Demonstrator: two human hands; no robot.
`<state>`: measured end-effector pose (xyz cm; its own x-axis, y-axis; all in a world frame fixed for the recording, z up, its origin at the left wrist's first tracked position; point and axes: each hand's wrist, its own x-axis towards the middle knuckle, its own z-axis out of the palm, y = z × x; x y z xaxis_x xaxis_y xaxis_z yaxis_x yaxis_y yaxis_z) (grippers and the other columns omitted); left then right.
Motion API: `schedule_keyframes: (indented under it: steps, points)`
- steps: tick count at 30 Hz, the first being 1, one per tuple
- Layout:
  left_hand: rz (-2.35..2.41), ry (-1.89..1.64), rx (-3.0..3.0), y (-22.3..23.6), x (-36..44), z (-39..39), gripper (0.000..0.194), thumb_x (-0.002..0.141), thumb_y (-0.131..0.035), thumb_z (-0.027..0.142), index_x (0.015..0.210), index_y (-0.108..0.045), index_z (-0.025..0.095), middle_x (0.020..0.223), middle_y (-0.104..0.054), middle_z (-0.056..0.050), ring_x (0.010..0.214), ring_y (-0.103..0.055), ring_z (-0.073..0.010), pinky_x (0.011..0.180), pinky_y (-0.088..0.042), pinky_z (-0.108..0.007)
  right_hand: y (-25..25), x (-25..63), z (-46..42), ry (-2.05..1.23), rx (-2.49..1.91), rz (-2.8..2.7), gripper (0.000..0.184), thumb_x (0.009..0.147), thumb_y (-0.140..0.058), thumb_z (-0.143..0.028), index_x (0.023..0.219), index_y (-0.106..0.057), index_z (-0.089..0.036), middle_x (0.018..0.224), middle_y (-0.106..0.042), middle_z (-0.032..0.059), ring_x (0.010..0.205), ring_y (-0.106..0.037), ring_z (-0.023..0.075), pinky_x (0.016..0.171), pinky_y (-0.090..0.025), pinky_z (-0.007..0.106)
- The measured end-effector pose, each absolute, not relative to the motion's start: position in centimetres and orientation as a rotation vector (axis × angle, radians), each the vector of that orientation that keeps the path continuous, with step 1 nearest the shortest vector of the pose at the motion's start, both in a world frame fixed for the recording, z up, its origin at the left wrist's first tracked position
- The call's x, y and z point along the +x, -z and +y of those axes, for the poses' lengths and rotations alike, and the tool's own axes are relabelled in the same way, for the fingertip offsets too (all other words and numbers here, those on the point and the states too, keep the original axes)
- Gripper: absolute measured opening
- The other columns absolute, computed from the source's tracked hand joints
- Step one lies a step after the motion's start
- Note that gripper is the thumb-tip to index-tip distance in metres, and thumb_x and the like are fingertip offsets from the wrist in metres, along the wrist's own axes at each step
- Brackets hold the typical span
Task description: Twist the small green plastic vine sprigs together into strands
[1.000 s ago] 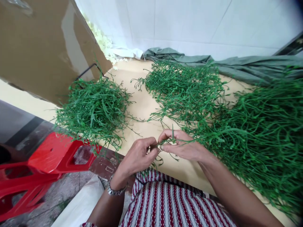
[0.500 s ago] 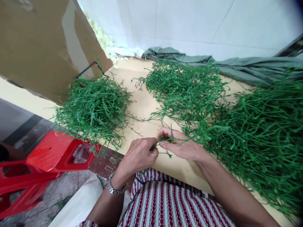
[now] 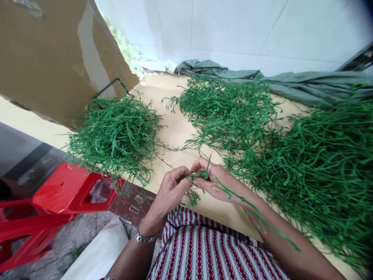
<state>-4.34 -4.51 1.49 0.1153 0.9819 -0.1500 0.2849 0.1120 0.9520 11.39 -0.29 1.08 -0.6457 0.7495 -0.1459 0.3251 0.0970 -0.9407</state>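
Note:
My left hand (image 3: 173,189) and my right hand (image 3: 214,179) meet at the table's near edge, fingertips almost touching. Both are closed in a pinch on thin green plant stems. A long green stem (image 3: 253,210) trails from my right fingers across the right forearm. Below the left fingers hangs a small tuft of green sprigs (image 3: 192,197). Ahead and to the right lies a loose pile of green stems (image 3: 224,111), merging into a larger heap (image 3: 323,171) at the far right. Another heap of cut greens (image 3: 116,132) sits on the left.
A big cardboard box (image 3: 52,58) stands at the back left. Along the white tiled wall (image 3: 227,31) runs a crumpled green cloth (image 3: 314,87). Red plastic stools (image 3: 62,188) and a white sack (image 3: 100,249) are below the table (image 3: 177,149) at the left.
A long stem now lies across my right forearm, and a tuft of sprigs shows under the left hand. My left hand has turned slightly, its thumb coming up. The heaps look the same.

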Motion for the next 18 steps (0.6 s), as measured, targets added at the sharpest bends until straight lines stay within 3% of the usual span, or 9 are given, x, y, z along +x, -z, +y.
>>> schedule_keyframes:
  steps: [5, 10, 14, 18]
  points:
    - [1.356, -0.94, 1.358, -1.32, -3.98, -4.71, 0.026, 0.079, -0.047, 0.031, 0.057, -0.043, 0.015, 0.053, -0.03, 0.005, 0.05, -0.026, -0.0072, 0.047, -0.022, -0.021, -1.65, 11.38, -0.47, -1.427, -1.127, -2.073, 0.012, 0.081, -0.052, -0.026, 0.09, -0.051, -0.018, 0.078, -0.055, -0.0002, 0.071, -0.05, 0.0127, 0.064, -0.038, 0.024]
    - [1.395, -1.013, 1.444, -1.09, -3.97, -4.69, 0.036, 0.081, -0.046, 0.029, 0.05, -0.03, 0.017, 0.052, -0.021, 0.005, 0.049, -0.021, -0.0071, 0.046, -0.019, -0.023, -1.23, 11.67, -0.29, -1.506, -1.057, -2.023, 0.012, 0.082, -0.05, -0.027, 0.087, -0.055, -0.017, 0.071, -0.055, -0.0015, 0.062, -0.048, 0.0106, 0.055, -0.038, 0.02]
    - [1.473, -0.986, 1.61, -1.06, -4.2, -4.6, 0.027, 0.08, -0.047, 0.021, 0.053, -0.042, 0.015, 0.054, -0.035, 0.003, 0.052, -0.034, -0.0085, 0.051, -0.027, -0.022, -1.13, 11.89, 0.07, -1.32, -1.006, -2.177, 0.015, 0.083, -0.048, -0.022, 0.084, -0.061, -0.016, 0.068, -0.058, 0.0, 0.062, -0.051, 0.0111, 0.056, -0.038, 0.021]
    - [1.534, -0.984, 1.796, -1.14, -4.33, -4.68, 0.008, 0.078, -0.049, 0.013, 0.075, -0.056, 0.014, 0.069, -0.053, -0.001, 0.065, -0.048, -0.011, 0.062, -0.034, -0.023, -1.41, 11.92, -0.01, -1.148, -0.977, -2.291, 0.016, 0.083, -0.049, -0.02, 0.081, -0.065, -0.016, 0.068, -0.061, 0.0015, 0.062, -0.056, 0.012, 0.057, -0.038, 0.021]
